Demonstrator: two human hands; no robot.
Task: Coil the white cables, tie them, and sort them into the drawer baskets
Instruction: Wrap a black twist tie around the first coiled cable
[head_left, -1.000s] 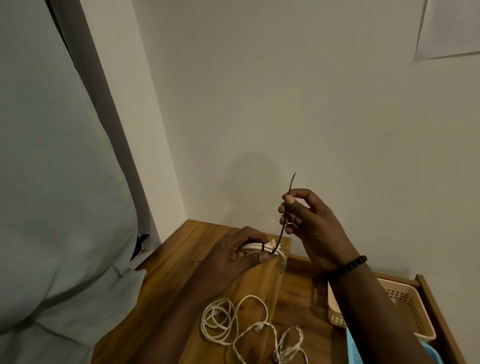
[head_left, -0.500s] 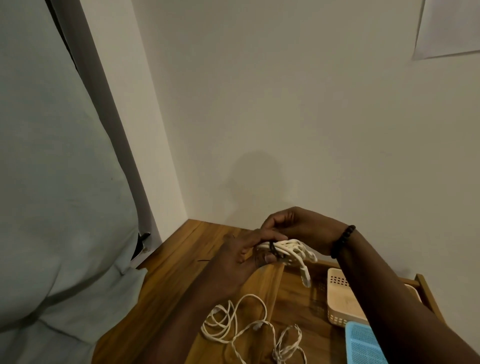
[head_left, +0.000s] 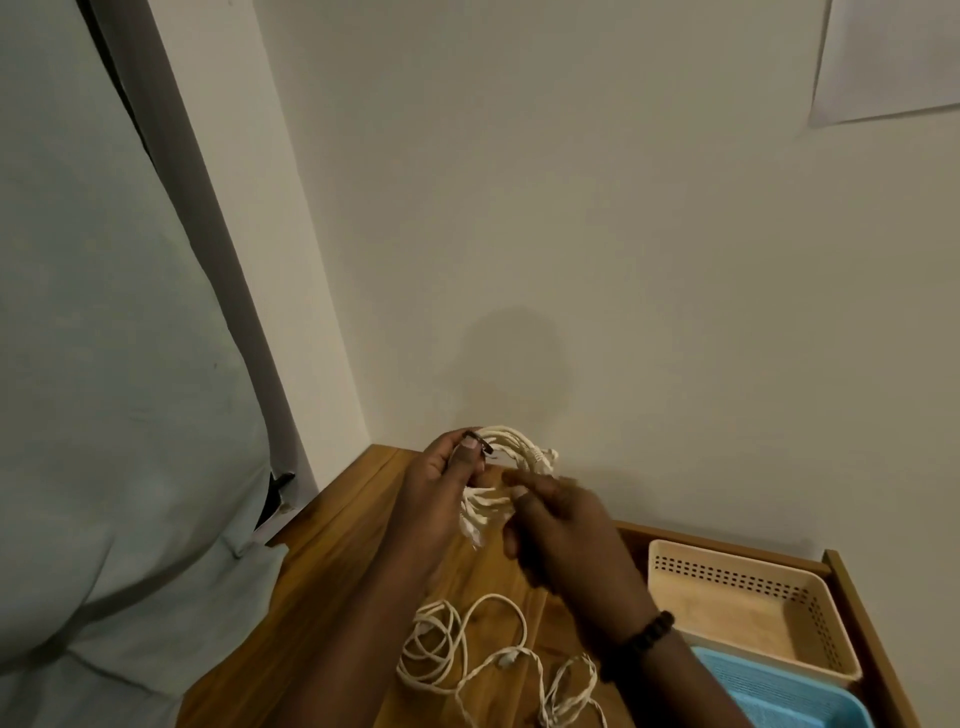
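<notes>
Now held up in the middle of the frame: a white cable bundle (head_left: 511, 467), wound into loops. Pinched at its upper left end by the left hand (head_left: 441, 486), thumb pressed on a thin dark tie (head_left: 485, 446) that wraps the loops. Gripped at the lower right side by the right hand (head_left: 558, 530), fingers curled on the strands, though blurred, so hard to see well. Both hands touching the bundle, one at each end.

Long side of the bundle running from upper left down to the middle, with the plug ends hanging down between the hands. Baskets low at the right of the frame, so nearer to the right hand than to the left.

Likely next: finish the tie, then carry the bundle down and right to a basket.

Cable soft and bendy, thin, with a twisted, rope-like skin. Tie thin, dark and wiry. Second white cable (head_left: 467, 654) lying loose in messy rings on the wooden desk (head_left: 322, 571), just below the hands, not yet coiled. Beige basket (head_left: 831, 623) hard plastic, box shaped, rows of small holes in its walls, nothing seen inside. Blue basket (head_left: 795, 696) just in front of it, with a fine grid floor. Both set in a wooden drawer (head_left: 857, 597). Black bead bracelet (head_left: 641, 639) on the right wrist.
</notes>
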